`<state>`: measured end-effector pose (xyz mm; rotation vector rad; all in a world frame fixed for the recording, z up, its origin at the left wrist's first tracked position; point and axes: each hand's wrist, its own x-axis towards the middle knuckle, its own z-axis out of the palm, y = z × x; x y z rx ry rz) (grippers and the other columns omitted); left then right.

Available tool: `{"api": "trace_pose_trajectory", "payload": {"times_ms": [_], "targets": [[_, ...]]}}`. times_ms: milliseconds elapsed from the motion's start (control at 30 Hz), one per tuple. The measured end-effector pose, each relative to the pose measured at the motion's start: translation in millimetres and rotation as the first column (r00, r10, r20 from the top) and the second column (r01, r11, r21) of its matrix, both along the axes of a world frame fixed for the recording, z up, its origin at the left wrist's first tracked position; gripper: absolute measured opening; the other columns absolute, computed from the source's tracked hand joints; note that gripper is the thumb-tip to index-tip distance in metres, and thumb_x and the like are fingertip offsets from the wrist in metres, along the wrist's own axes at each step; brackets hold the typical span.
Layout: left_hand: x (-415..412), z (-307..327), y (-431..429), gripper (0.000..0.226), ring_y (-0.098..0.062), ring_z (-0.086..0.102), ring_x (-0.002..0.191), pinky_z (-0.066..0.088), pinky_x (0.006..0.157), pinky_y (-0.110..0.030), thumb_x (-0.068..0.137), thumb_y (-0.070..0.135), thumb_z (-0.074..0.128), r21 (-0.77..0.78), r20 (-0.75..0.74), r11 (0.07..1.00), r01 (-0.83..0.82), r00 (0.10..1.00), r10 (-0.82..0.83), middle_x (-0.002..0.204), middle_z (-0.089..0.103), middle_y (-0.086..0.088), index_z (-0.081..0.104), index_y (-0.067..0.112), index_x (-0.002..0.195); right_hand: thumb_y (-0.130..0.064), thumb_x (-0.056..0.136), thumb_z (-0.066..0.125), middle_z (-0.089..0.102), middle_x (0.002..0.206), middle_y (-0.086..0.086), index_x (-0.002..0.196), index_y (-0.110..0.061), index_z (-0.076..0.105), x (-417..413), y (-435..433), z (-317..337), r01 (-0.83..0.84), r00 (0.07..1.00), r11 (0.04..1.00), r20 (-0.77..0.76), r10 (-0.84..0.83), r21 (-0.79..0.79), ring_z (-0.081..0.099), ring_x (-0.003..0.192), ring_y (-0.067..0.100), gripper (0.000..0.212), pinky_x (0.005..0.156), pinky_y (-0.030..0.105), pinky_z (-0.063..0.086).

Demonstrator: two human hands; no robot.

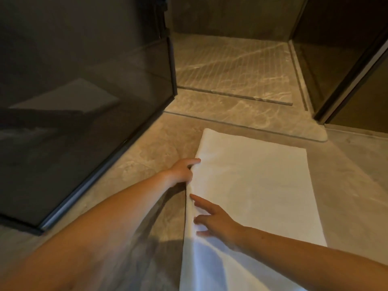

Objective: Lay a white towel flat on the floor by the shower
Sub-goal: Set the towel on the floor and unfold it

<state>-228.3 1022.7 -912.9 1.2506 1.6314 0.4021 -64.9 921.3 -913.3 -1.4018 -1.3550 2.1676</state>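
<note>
White towel (258,185): long axis runs from you toward the shower (231,64).
Left hand (181,171): pinches its left edge.
Right hand (214,219): spread flat, nearer you.

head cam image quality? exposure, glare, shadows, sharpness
Head view: dim, warm light; white towel overexposed, texture lost, bluish towards the bottom; dark glass door mirrors a pale patch; an arm's shadow darkens the floor beside the towel; whole frame slightly soft.

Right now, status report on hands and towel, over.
Left hand pinches white towel edge. Right hand flat on it. Far end flat, near end lifted. Glass door left, apart from towel.
</note>
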Motion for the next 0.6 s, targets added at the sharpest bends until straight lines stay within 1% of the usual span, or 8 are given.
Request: {"api": "trace_pose_trajectory", "payload": {"times_ms": [67,100,133,167,233,333,400,600], "targets": [[2,-11,-6,0.068,-0.029,0.02,0.144,0.03,0.113,-0.036,0.087,-0.01,0.046,0.095,-0.217,0.994,0.063,0.975,-0.041,0.158,0.023,-0.002,0.036,0.02,0.148,-0.002,0.094,0.05,0.039,0.148,-0.004,0.141,-0.027,0.044,6,1,-7,0.027,0.992,0.955,0.11,-0.061,0.294,0.04,0.135,0.018,0.053,0.098,0.021,0.039],[5,-17,-11,0.063,-0.029,0.017,0.145,0.026,0.115,-0.038,0.092,0.001,0.044,0.159,-0.38,0.973,0.165,0.92,-0.094,0.159,0.019,0.001,0.03,0.022,0.151,-0.005,0.097,0.047,0.039,0.149,-0.001,0.142,-0.023,0.043,13,3,-11,-0.021,0.972,0.868,0.213,-0.098,0.496,0.039,0.137,0.018,0.048,0.102,0.018,0.034],[8,-25,-17,0.059,-0.028,0.012,0.146,0.021,0.117,-0.039,0.097,0.013,0.041,0.224,-0.53,0.931,0.289,0.838,-0.132,0.161,0.013,0.003,0.023,0.023,0.153,-0.011,0.099,0.044,0.035,0.153,0.002,0.145,-0.019,0.039,21,8,-17,-0.151,0.934,0.746,0.341,-0.108,0.649,0.034,0.14,0.018,0.047,0.108,0.017,0.027],[12,-32,-22,0.057,-0.025,0.007,0.147,0.015,0.119,-0.04,0.1,0.024,0.036,0.282,-0.631,0.873,0.397,0.762,-0.143,0.162,0.008,0.004,0.016,0.024,0.154,-0.018,0.101,0.04,0.027,0.157,0.002,0.15,-0.017,0.03,30,13,-23,-0.302,0.875,0.628,0.47,-0.115,0.717,0.026,0.144,0.017,0.05,0.114,0.019,0.018],[23,-45,-32,0.058,-0.018,-0.004,0.148,0.002,0.12,-0.038,0.102,0.037,0.026,0.334,-0.71,0.791,0.513,0.689,-0.147,0.163,-0.001,0.005,0.007,0.023,0.155,-0.031,0.103,0.029,0.009,0.163,0.001,0.155,-0.017,0.012,45,22,-39,-0.512,0.739,0.508,0.657,-0.15,0.692,0.008,0.149,0.015,0.056,0.12,0.028,0.006],[34,-66,-44,0.06,-0.016,-0.013,0.147,-0.007,0.12,-0.037,0.102,0.043,0.018,0.293,-0.746,0.771,0.566,0.639,-0.185,0.162,-0.009,0.002,-0.001,0.02,0.155,-0.042,0.102,0.015,-0.006,0.163,-0.003,0.155,-0.022,-0.003,59,25,-60,-0.63,0.595,0.491,0.78,-0.191,0.601,-0.007,0.15,0.016,0.06,0.121,0.039,-0.003],[34,-79,-51,0.062,-0.015,-0.018,0.146,-0.01,0.119,-0.035,0.102,0.045,0.015,0.271,-0.753,0.776,0.57,0.628,-0.198,0.162,-0.013,0.0,-0.005,0.02,0.154,-0.045,0.101,0.011,-0.01,0.161,-0.007,0.155,-0.024,-0.007,64,24,-71,-0.66,0.573,0.461,0.794,-0.202,0.594,-0.01,0.149,0.014,0.06,0.121,0.038,-0.007],[32,-93,-50,0.067,-0.013,-0.025,0.143,-0.012,0.118,-0.034,0.095,0.052,-0.001,0.297,-0.773,0.756,0.583,0.611,-0.168,0.161,-0.012,-0.001,-0.007,0.02,0.154,-0.049,0.098,0.005,-0.004,0.162,-0.008,0.155,-0.026,-0.003,69,26,-81,-0.648,0.599,0.444,0.774,-0.203,0.618,-0.013,0.148,0.01,0.062,0.12,0.037,-0.008]]}}
